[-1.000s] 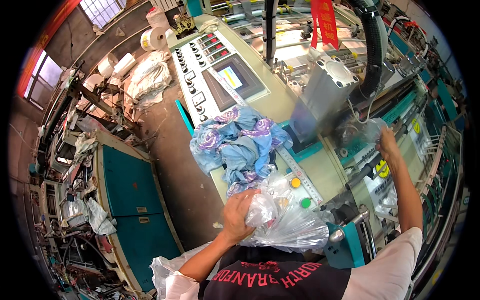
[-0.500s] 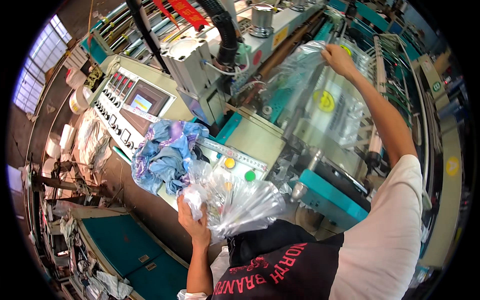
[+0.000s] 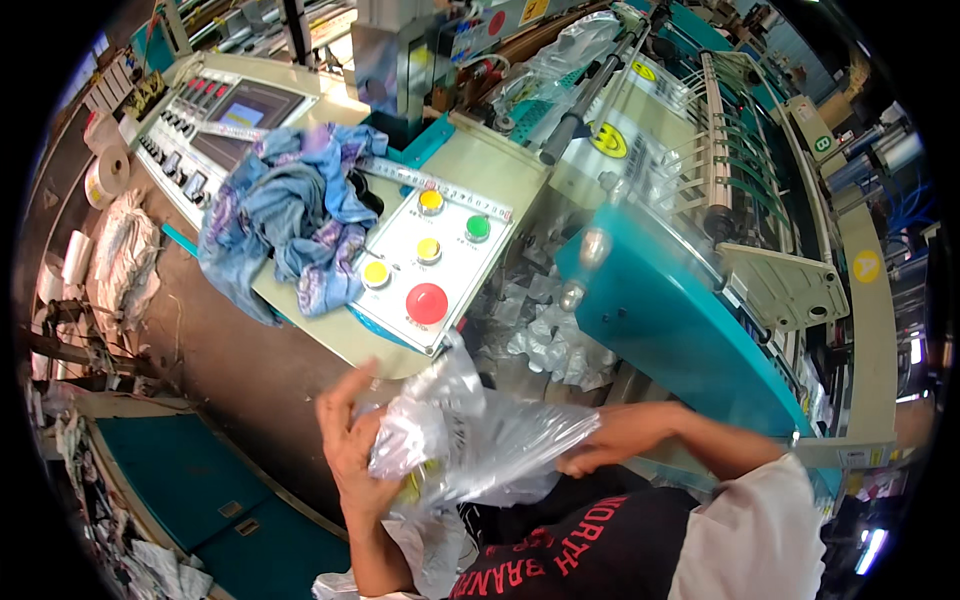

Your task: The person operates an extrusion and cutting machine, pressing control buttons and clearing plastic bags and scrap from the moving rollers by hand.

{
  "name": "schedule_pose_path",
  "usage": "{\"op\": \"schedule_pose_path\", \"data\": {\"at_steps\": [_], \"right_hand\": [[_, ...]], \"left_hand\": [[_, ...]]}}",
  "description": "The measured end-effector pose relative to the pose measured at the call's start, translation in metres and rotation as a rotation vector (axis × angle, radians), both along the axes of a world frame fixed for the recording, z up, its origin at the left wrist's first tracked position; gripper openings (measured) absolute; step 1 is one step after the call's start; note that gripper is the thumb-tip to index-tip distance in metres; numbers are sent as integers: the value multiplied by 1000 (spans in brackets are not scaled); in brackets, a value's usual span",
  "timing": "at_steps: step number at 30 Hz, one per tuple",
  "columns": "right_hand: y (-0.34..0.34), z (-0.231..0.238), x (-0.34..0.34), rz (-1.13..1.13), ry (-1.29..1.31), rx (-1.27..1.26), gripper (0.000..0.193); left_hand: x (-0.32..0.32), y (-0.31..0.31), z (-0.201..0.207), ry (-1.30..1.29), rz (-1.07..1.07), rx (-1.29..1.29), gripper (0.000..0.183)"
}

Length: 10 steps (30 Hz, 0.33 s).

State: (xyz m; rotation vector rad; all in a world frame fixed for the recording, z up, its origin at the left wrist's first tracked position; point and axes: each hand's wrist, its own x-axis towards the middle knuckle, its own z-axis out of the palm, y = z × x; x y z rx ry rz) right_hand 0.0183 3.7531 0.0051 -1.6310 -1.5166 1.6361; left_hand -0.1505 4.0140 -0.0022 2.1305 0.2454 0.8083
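A bunched stack of clear plastic bags (image 3: 480,430) is in front of my black shirt front. My left hand (image 3: 355,455) cups its left end, with some fingers lifted and blurred by motion. At the other end my right hand (image 3: 590,445) has its fingers closed on the gathered plastic. Some yellow print shows through the film near my left palm. Just ahead stands a control panel with a red button (image 3: 427,303), several yellow ones and a green button (image 3: 477,228). A crumpled blue cloth (image 3: 290,215) lies beside the buttons.
A bag-making machine stands at the right, with a teal guard (image 3: 680,320) and printed film (image 3: 610,140) on its bed. Scrap plastic (image 3: 560,345) lies below it. A measuring tape (image 3: 440,185) crosses the panel. A teal cabinet (image 3: 200,490) is at lower left.
My right hand has come back from the machine bed to the bags by my body. My left hand has shifted slightly left and down. The view has shifted, so the button panel now shows fully.
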Motion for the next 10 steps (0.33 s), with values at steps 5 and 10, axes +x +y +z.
{"op": "schedule_pose_path", "data": {"at_steps": [5, 10], "right_hand": [[-44, -211, 17, -678, 225, -302, 27], [-6, -332, 134, -1190, 106, 1, 31]], "left_hand": [[49, 11, -32, -96, -90, 267, 26], [-1, 24, -131, -324, 200, 652, 16]]}}
